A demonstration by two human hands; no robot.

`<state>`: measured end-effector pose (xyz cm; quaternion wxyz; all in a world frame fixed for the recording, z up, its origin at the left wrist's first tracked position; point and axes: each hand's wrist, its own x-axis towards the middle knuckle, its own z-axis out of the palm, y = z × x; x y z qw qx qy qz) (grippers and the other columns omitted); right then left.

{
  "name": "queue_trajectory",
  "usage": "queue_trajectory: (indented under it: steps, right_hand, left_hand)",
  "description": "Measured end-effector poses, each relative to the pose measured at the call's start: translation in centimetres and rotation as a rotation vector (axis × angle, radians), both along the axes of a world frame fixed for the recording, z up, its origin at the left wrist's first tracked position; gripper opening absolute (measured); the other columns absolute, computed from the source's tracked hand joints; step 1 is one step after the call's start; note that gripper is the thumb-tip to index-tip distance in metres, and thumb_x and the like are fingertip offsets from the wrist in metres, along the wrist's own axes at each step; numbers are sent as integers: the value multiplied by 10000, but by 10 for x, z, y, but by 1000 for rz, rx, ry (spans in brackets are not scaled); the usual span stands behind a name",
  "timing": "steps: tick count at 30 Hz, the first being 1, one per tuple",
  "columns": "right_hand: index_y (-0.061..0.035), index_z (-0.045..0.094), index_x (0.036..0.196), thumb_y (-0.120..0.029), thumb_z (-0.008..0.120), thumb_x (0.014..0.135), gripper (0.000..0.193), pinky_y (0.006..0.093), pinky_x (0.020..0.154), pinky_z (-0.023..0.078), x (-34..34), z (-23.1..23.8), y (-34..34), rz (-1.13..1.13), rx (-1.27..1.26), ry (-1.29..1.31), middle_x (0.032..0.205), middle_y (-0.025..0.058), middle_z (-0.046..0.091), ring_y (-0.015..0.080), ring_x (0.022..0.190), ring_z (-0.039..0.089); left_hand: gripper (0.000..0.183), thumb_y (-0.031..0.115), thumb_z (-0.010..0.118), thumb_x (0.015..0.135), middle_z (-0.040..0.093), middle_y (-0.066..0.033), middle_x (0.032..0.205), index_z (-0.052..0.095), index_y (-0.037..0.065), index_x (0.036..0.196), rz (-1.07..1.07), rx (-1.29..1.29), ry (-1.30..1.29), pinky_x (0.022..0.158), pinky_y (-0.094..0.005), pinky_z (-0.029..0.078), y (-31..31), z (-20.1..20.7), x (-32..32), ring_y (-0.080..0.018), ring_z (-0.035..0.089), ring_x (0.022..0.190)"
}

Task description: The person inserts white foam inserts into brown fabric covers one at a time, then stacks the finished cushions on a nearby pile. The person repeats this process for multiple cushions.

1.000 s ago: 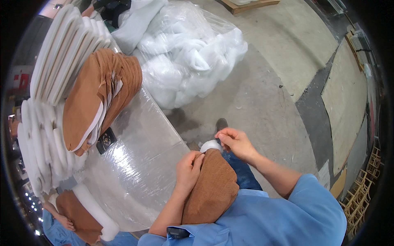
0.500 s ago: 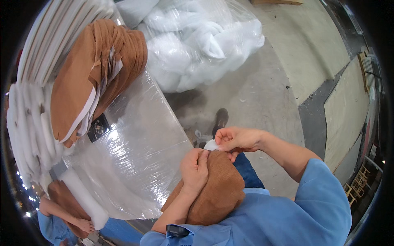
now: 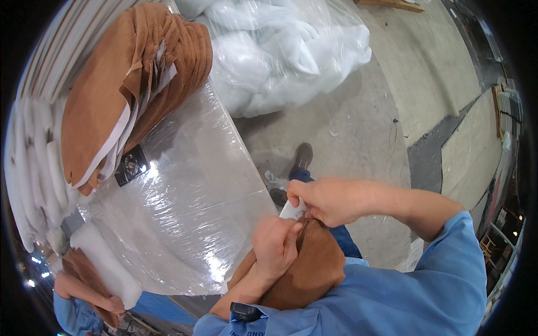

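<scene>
A brown fabric cushion cover (image 3: 314,266) lies bunched against my body, over my left forearm and lap. My left hand (image 3: 276,246) is closed on its upper edge, thumb on top. Just right of it, my right hand (image 3: 330,200) pinches the cover's edge together with a small white piece (image 3: 293,209) that sticks out between the two hands. Whether the white piece is a label, lining or filling I cannot tell. Both hands are slightly blurred, and the right fingertips are partly hidden.
A plastic-wrapped table (image 3: 190,224) stands to my left, bearing a stack of brown covers (image 3: 140,84) and a small dark object (image 3: 132,166). White padding (image 3: 39,168) is piled at the far left. Bagged white filling (image 3: 280,56) lies beyond. A co-worker's arm (image 3: 89,291) handles brown fabric beside white padding (image 3: 106,263) at lower left.
My right hand has turned and come down onto the cover's edge. The white piece now shows as a flatter strip between my hands. My left hand has shifted slightly right.
</scene>
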<state>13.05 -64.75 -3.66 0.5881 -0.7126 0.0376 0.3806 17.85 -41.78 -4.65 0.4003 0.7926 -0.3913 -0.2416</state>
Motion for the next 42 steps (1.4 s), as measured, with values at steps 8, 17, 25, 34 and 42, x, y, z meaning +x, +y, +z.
queue_trajectory:
  steps: [8, 17, 25, 34, 42]
  right_hand:
    - [-96, 609, 1305, 4, 560, 975, 348, 446, 845, 562, -22, 2, -1, -145, 325, 108, 1125, 187, 684, 395, 1008, 685]
    - [-114, 745, 1174, -47, 648, 975, 231, 429, 756, 529, 21, -9, -14, 393, 86, -209, 1028, 109, 655, 300, 891, 690]
    - [-91, 725, 1078, -38, 652, 964, 145, 427, 771, 528, 11, -10, -17, 184, 5, -444, 1011, 90, 657, 283, 947, 673]
    - [-105, 705, 1054, -77, 634, 982, 105, 411, 875, 530, -3, -18, -18, 112, 99, -138, 1063, 74, 659, 256, 998, 666]
    - [-86, 696, 1035, -111, 666, 975, 71, 399, 859, 526, -10, -16, -8, 206, 64, -171, 1080, 65, 672, 253, 1006, 666]
  left_hand:
    - [185, 90, 839, 837, 637, -72, 777, 741, 38, 985, -77, -174, -22, 566, -383, 460, 11, 14, -5, -270, 602, 659]
    - [203, 92, 848, 821, 658, -44, 819, 746, 68, 994, -79, -235, -95, 574, -370, 470, 11, 7, -7, -251, 608, 677]
    - [116, 69, 816, 870, 649, -91, 823, 724, 49, 938, 94, -213, 108, 640, -373, 485, 10, -12, -12, -289, 614, 725]
    - [72, 57, 784, 911, 633, -108, 841, 717, 32, 921, 101, -188, 157, 649, -363, 495, 5, -10, -14, -278, 624, 739]
    - [87, 74, 800, 900, 628, -99, 833, 729, 31, 926, 54, -233, 84, 631, -371, 493, 13, 3, -24, -278, 624, 723]
